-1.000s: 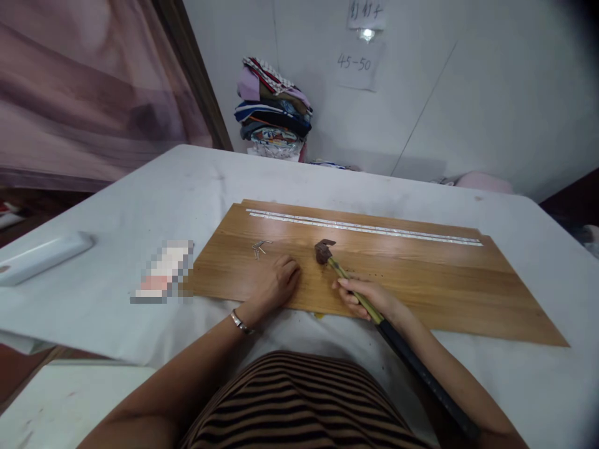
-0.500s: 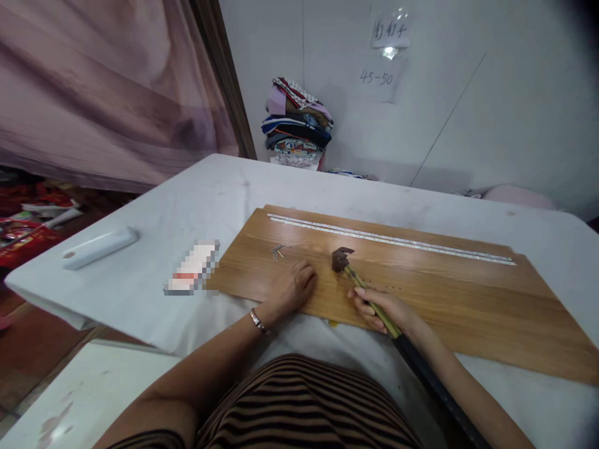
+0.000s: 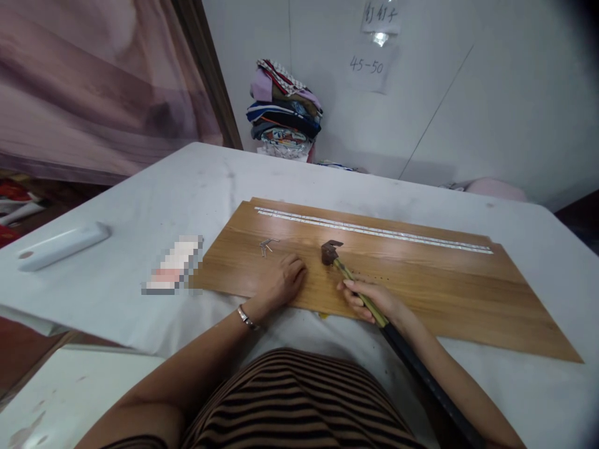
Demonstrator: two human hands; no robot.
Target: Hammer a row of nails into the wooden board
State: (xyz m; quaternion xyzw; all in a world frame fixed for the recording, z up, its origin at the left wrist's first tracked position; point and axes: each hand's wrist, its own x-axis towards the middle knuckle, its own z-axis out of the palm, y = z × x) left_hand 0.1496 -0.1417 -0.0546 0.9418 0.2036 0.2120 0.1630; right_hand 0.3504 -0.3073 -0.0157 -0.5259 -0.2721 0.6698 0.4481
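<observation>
My right hand [image 3: 367, 299] is wrapped round the handle of a claw hammer [image 3: 330, 252]. The rusty head is low over the wooden board [image 3: 440, 299]; I cannot tell whether it touches. My left hand [image 3: 286, 279] rests near the board's front edge, just left of the hammer head. Its fingers are curled in, and whatever they may hold is hidden. Several loose nails [image 3: 266, 247] lie in a small heap beyond and left of that hand. A row of small dark dots [image 3: 374, 277], perhaps nail heads or holes, runs along the board right of the hammer head.
Two pale measuring strips [image 3: 374, 231] lie along the board's far side. On the white-covered table [image 3: 206, 181], a blurred-out flat object [image 3: 173, 265] and a white elongated object [image 3: 63, 246] are at left. Folded clothes [image 3: 285, 112] are stacked by the wall.
The view has shifted, so the board, table things and both hands appear further left and slightly higher. My right hand still grips the hammer, and the left stays curled on the board.
</observation>
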